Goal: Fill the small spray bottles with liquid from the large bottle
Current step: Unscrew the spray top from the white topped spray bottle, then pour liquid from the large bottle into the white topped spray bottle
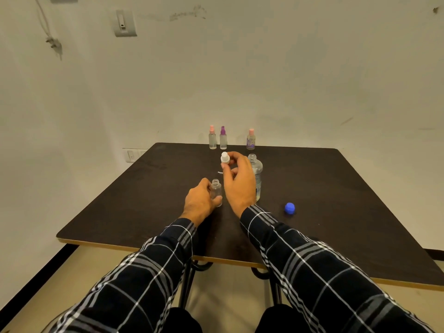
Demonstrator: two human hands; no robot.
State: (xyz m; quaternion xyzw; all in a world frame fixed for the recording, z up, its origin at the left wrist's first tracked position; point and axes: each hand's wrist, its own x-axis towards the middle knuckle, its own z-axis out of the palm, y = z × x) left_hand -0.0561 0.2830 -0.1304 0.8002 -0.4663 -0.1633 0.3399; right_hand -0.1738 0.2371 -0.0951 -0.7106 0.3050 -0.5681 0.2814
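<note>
Small bottle (215, 191), uncapped, upright on table (336, 188), clasped by left hand (200, 201). Right hand (239, 181) above, fingertips pinching white spray cap (225, 158). Large bottle (255, 174) open, just behind right hand; blue cap (289, 208) nearby.

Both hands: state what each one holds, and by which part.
Left hand grips the small open bottle around its body, standing on the table. Right hand pinches the white spray cap at its collar.

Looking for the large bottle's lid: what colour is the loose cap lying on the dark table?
Blue: the small round plastic cap, head view.
</note>
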